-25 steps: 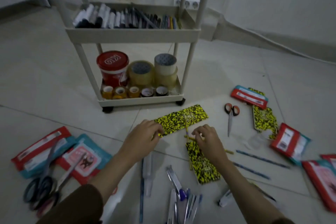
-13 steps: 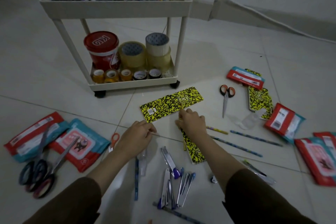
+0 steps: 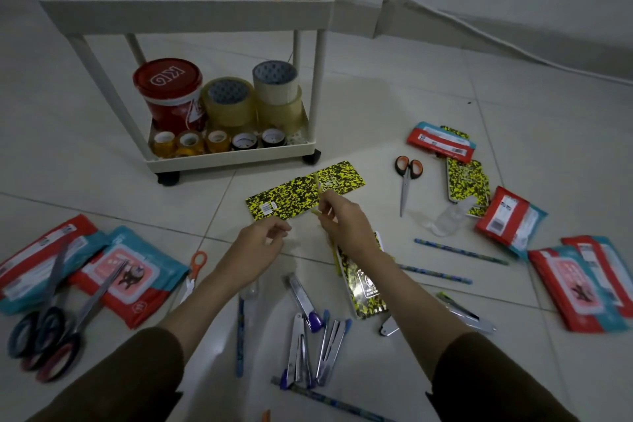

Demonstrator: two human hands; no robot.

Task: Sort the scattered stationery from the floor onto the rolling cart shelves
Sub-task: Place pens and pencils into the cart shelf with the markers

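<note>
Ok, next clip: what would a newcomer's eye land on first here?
Probably the two hands at the centre: the right hand pinches thin yellow pencils above a yellow-and-black speckled packet, with the left hand beside it, its grip apparently empty. Next, the white cart behind them, its bottom shelf holding a red tub and tape rolls, and the red-and-teal packs scattered on the floor.
</note>
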